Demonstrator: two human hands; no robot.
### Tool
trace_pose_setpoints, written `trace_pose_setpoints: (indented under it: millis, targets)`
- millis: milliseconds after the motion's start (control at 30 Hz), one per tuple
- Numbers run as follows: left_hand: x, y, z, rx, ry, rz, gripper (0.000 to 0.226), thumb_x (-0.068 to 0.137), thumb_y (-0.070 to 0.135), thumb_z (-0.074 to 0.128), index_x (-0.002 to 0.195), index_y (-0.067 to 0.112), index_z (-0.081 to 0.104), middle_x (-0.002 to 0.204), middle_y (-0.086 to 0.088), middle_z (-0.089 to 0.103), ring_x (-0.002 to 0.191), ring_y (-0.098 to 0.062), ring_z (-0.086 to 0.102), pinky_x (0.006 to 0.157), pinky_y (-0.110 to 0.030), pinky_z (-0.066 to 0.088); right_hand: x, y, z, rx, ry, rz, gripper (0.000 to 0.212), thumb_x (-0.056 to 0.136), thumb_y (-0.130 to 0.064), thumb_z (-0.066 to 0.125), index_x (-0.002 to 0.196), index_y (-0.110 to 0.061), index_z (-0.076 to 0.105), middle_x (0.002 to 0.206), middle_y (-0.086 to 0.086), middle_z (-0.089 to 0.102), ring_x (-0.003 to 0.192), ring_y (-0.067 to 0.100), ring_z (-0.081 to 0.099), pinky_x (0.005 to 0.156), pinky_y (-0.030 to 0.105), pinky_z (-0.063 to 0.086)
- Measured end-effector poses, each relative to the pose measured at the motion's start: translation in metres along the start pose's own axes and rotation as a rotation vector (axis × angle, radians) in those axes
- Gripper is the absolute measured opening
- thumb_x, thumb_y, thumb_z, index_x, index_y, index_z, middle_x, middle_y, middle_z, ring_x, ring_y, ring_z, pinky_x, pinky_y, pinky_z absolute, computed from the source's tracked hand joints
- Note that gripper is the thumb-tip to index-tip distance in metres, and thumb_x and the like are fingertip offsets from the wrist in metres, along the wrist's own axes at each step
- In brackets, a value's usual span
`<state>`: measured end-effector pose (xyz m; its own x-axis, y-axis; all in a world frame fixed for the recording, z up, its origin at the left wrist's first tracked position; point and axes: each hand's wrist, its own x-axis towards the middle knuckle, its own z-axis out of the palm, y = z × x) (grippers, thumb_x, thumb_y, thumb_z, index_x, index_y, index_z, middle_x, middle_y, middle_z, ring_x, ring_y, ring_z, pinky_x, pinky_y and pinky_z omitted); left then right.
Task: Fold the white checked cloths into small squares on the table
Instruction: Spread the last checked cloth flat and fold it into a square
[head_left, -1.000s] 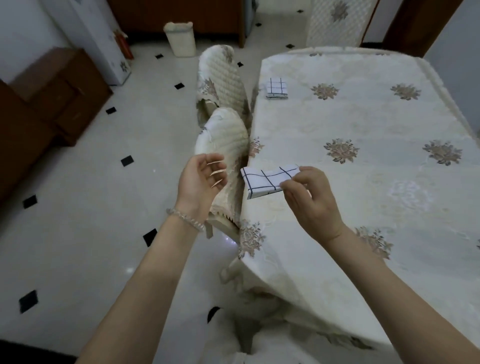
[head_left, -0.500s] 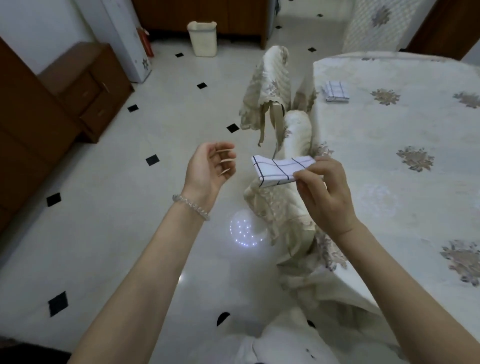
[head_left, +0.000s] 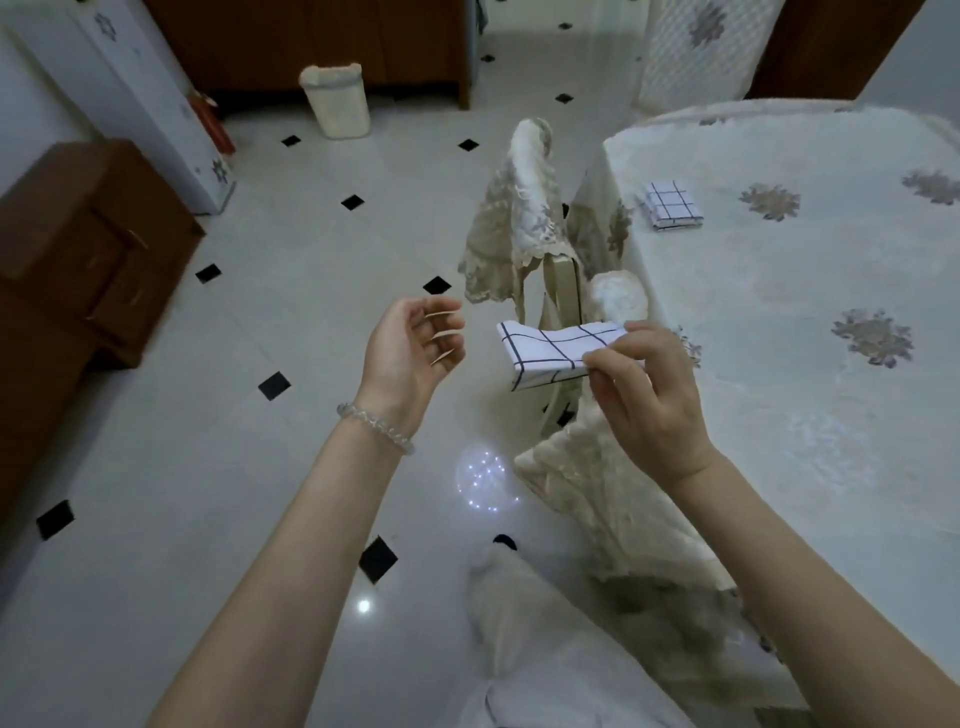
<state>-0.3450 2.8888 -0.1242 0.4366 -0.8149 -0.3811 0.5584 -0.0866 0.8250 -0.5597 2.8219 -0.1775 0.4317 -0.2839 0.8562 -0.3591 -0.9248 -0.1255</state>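
Note:
My right hand (head_left: 641, 395) pinches a folded white checked cloth (head_left: 550, 353) by its right end and holds it in the air, left of the table's edge and above the floor. My left hand (head_left: 410, 348) hovers a short way left of the cloth, palm turned in, fingers curled and apart, holding nothing. A second white checked cloth (head_left: 672, 204), folded into a small square, lies on the table (head_left: 810, 415) near its far left corner.
Two chairs with lace covers stand against the table's left side, one (head_left: 519, 223) further away and one (head_left: 618, 499) just below my right hand. A pale bin (head_left: 337, 101) stands at the far wall, and a brown cabinet (head_left: 78, 249) on the left.
The view has swung left, so the table now sits at the right. Both hands keep their pose, now over the floor beside the table rather than over its edge.

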Motion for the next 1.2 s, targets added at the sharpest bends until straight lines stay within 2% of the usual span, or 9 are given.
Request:
trace_pose_setpoints:
  millis: [133,300,533,700,833,933,1200]
  targets:
    - [0.071,0.040,0.021,0.034,-0.039,-0.004,0.028,0.092,0.019,0.037,0.080,0.008,0.060,0.065,-0.001,0.056,0.057,-0.014,0.047,0.062,-0.024,0.041,0.041,0.044,0.046,-0.016,0.018,0.023,0.023,0.084,0.009,0.059,0.102,-0.006,0.055,0.095,0.007,0.044,0.085,0.028,0.047,0.097,0.042,0.045]
    - [0.150,0.080,0.049,0.085,-0.124,-0.006,0.027,0.093,0.017,0.037,0.081,0.008,0.059,0.062,-0.001,0.057,0.055,-0.013,0.047,0.062,-0.024,0.041,0.090,0.089,0.089,-0.056,0.034,0.049,0.021,0.085,0.008,0.058,0.101,-0.005,0.054,0.094,0.007,0.043,0.087,0.028,0.047,0.093,0.039,0.045]
    - [0.274,0.105,0.073,0.112,-0.226,-0.139,0.026,0.091,0.016,0.038,0.081,0.006,0.059,0.062,-0.002,0.055,0.057,-0.013,0.045,0.061,-0.024,0.039,0.123,0.148,0.152,-0.179,0.020,0.160,0.026,0.081,0.010,0.060,0.102,-0.005,0.054,0.094,0.007,0.044,0.085,0.029,0.047,0.094,0.041,0.046]
    - [0.369,0.128,0.092,0.193,-0.375,-0.206,0.026,0.091,0.017,0.038,0.082,0.006,0.060,0.064,-0.001,0.054,0.052,-0.012,0.048,0.057,-0.022,0.043,0.144,0.184,0.203,-0.347,0.049,0.255,0.027,0.082,0.008,0.065,0.103,-0.005,0.055,0.095,0.007,0.046,0.085,0.030,0.048,0.093,0.043,0.047]
    - [0.427,0.149,0.115,0.297,-0.520,-0.263,0.024,0.090,0.017,0.040,0.083,0.006,0.060,0.065,-0.002,0.053,0.054,-0.013,0.047,0.058,-0.023,0.041,0.165,0.199,0.231,-0.474,0.112,0.386,0.010,0.094,-0.003,0.054,0.103,-0.007,0.055,0.096,0.008,0.045,0.090,0.033,0.050,0.087,0.045,0.048]
    - [0.458,0.160,0.142,0.363,-0.644,-0.300,0.024,0.092,0.016,0.040,0.082,0.006,0.060,0.064,-0.001,0.053,0.054,-0.012,0.046,0.058,-0.023,0.040,0.177,0.208,0.244,-0.569,0.133,0.474,0.007,0.097,-0.007,0.051,0.104,-0.007,0.055,0.096,0.008,0.045,0.089,0.033,0.050,0.088,0.047,0.048]
    - [0.527,0.136,0.217,0.435,-0.851,-0.421,0.025,0.092,0.013,0.041,0.080,0.006,0.061,0.060,-0.001,0.057,0.053,-0.011,0.049,0.056,-0.021,0.043,0.184,0.256,0.261,-0.786,0.149,0.630,0.008,0.097,-0.007,0.050,0.104,-0.008,0.054,0.096,0.005,0.044,0.091,0.030,0.049,0.093,0.038,0.045]
